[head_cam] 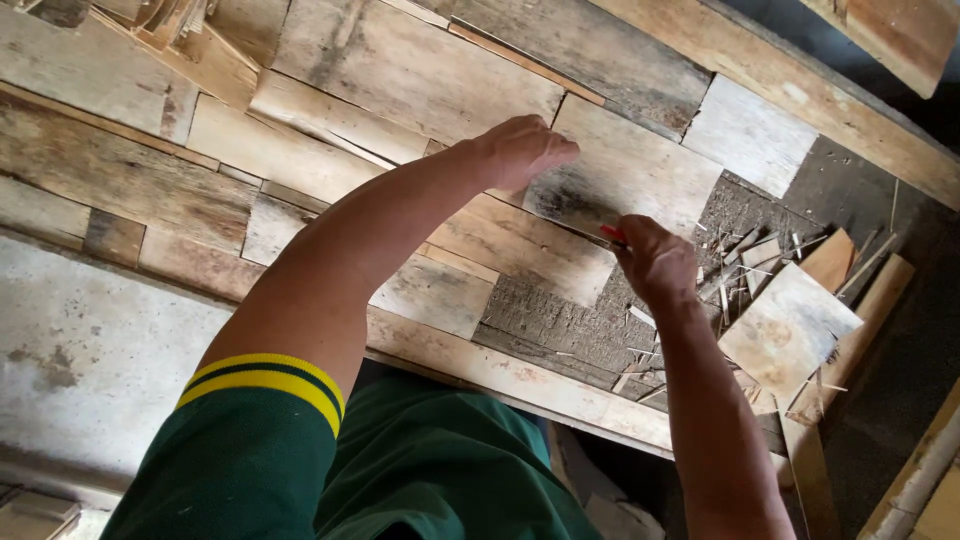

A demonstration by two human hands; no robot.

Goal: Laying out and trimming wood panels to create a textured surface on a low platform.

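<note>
Seen from the head camera, the view looks down on a flat patchwork of thin, weathered wood sheets laid edge to edge, with the person's two bare arms reaching out over it from the near side.

The left hand lies palm down with its fingers held together, pressing on the near left corner of a pale wood sheet that sits toward the far middle of the patchwork.

The right hand is curled shut, pinching a small red-handled tool whose tip rests against the near edge of that same sheet, just right of the left hand. Whether the tool is a blade or a marker cannot be told.

Right of the right hand, a loose square wood piece lies tilted on a dark rough surface, among scattered wood splinters. A long wooden beam runs along the far right. Near left, a grey concrete slab shows beside the green sleeve with its yellow cuff stripes.
</note>
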